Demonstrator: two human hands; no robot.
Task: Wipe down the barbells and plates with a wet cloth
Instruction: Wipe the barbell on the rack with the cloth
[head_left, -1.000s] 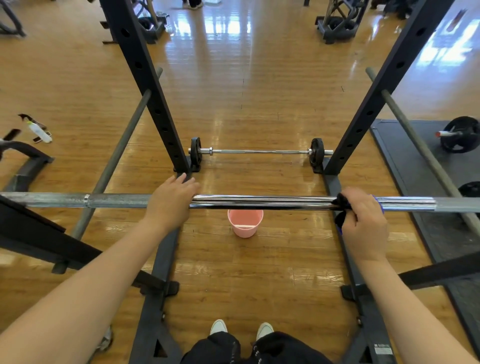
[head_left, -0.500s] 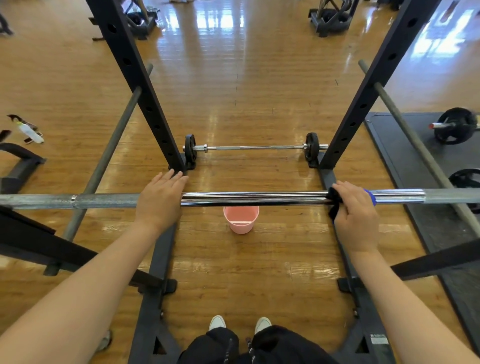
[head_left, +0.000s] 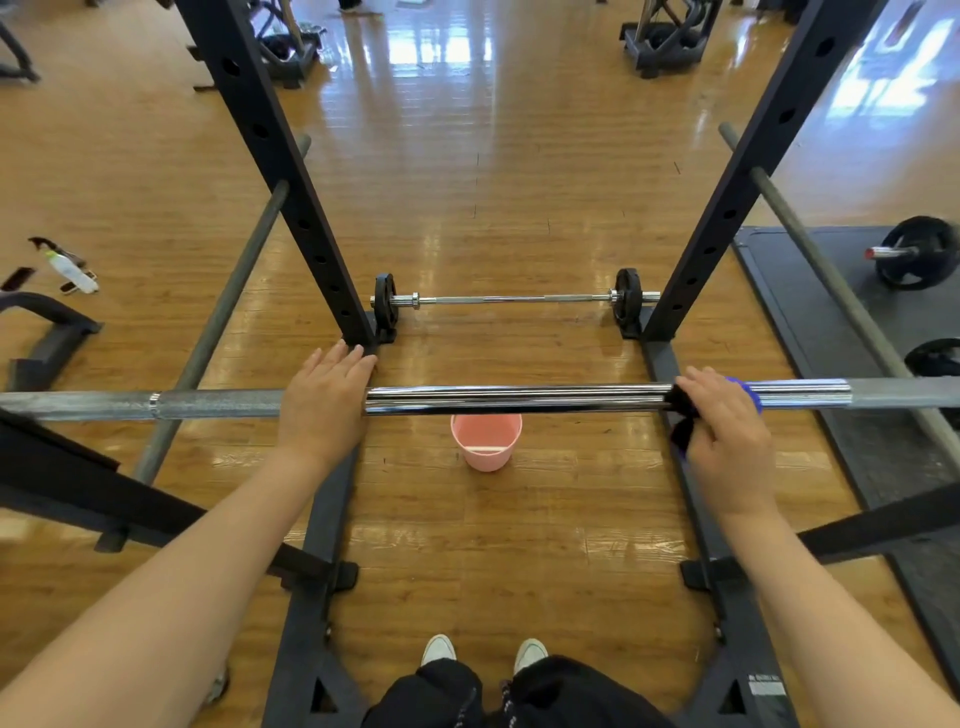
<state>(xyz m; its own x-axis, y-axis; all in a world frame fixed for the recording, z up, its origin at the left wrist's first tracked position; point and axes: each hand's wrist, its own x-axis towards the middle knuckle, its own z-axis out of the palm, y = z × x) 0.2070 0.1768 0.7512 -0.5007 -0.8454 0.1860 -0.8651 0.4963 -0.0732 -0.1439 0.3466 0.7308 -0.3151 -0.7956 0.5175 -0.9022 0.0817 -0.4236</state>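
Note:
A long barbell (head_left: 519, 399) lies across the rack at waist height, chrome in its middle and dull grey toward both ends. My left hand (head_left: 324, 405) rests on top of it with straight fingers, left of the chrome part. My right hand (head_left: 727, 431) grips a dark cloth (head_left: 681, 415) with a blue edge, wrapped over the bar near the right end of the chrome. A shorter barbell (head_left: 514, 299) with a small black plate (head_left: 627, 301) at each end lies on the floor beyond.
A pink bucket (head_left: 485, 441) stands on the wooden floor under the bar. Black rack uprights (head_left: 291, 197) and grey safety rods (head_left: 223, 306) flank me. A dark mat (head_left: 831, 322) at the right holds another plate-loaded bar (head_left: 917, 252). A bottle (head_left: 72, 270) lies far left.
Both hands stay at about the same places on the bar. Only the view shifts a little.

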